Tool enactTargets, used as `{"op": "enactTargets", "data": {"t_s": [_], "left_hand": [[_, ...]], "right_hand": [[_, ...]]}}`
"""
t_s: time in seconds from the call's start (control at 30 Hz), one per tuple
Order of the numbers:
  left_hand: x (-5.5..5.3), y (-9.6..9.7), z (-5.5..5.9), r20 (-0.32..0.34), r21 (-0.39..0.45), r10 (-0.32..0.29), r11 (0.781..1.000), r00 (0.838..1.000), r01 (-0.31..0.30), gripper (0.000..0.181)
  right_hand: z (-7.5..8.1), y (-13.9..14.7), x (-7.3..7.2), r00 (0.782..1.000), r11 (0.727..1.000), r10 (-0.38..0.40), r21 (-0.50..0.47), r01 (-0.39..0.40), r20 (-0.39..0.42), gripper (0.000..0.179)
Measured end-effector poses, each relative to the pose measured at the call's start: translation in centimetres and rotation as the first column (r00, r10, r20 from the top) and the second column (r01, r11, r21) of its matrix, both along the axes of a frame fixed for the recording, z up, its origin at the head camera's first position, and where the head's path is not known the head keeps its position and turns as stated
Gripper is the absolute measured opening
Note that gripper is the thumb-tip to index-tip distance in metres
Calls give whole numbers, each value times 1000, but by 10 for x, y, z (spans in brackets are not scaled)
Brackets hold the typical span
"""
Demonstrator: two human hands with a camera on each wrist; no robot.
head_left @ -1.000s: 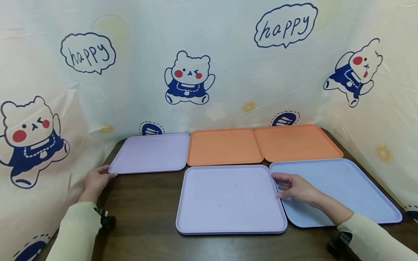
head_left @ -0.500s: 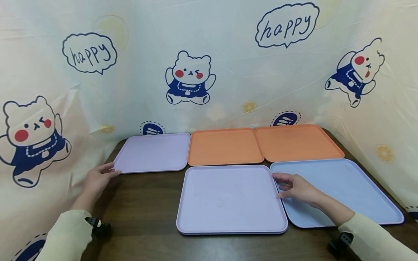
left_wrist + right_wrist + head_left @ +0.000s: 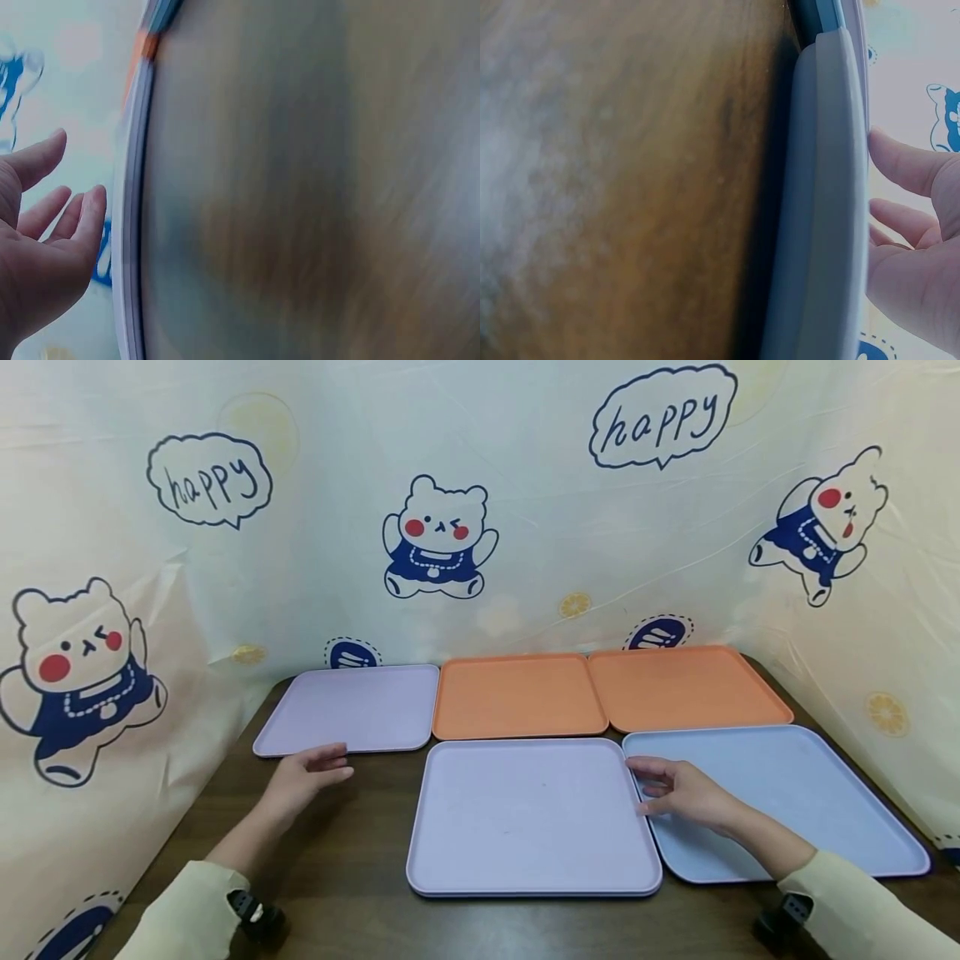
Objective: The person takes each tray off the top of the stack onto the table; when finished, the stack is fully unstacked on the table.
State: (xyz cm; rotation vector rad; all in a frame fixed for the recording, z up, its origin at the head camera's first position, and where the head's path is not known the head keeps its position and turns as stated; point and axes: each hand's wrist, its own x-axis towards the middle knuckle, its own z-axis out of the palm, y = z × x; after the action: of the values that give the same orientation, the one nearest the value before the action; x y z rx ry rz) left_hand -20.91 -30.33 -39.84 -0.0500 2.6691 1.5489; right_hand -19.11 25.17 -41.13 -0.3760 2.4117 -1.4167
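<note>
In the head view, a lavender tray (image 3: 525, 827) lies at the middle front, its doubled rim suggesting stacked trays. My right hand (image 3: 686, 793) reaches over the light blue tray (image 3: 802, 802) and touches the lavender tray's right edge with loosely bent fingers. At the back left lies a purple tray (image 3: 356, 706). My left hand (image 3: 300, 783) hovers by its front edge, fingers relaxed and nothing in them. In the left wrist view, the left hand (image 3: 45, 247) shows spread fingers beside a tray edge. The right wrist view has my right hand (image 3: 919, 232) beyond a tray rim (image 3: 817, 210).
Two orange trays, one in the back middle (image 3: 521, 697) and one at the back right (image 3: 686, 689), sit side by side. All trays rest on a dark wooden table (image 3: 337, 885). A patterned cloth (image 3: 300, 543) hangs behind and along both sides.
My left hand has come off the purple tray's front left corner and moved right along its front edge. The right hand has stayed at the lavender tray's edge.
</note>
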Motion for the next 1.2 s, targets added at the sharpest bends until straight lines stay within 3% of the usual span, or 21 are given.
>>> {"op": "enactTargets", "data": {"t_s": [0.37, 0.6, 0.8, 1.2], "left_hand": [[23, 59, -13, 29, 78, -118, 990, 993, 115, 52], [32, 86, -22, 44, 150, -119, 983, 992, 111, 55], [35, 99, -25, 43, 153, -90, 985, 995, 83, 54], [35, 105, -27, 9, 109, -90, 990, 996, 89, 53]], "right_hand": [[0, 0, 0, 1000, 1000, 2, -3, -2, 4, 73], [-2, 1, 0, 1000, 1000, 2, -22, -1, 12, 74], [-3, 0, 0, 1000, 1000, 1, -18, 0, 8, 74], [-1, -1, 0, 1000, 1000, -4, 0, 4, -4, 74]]}}
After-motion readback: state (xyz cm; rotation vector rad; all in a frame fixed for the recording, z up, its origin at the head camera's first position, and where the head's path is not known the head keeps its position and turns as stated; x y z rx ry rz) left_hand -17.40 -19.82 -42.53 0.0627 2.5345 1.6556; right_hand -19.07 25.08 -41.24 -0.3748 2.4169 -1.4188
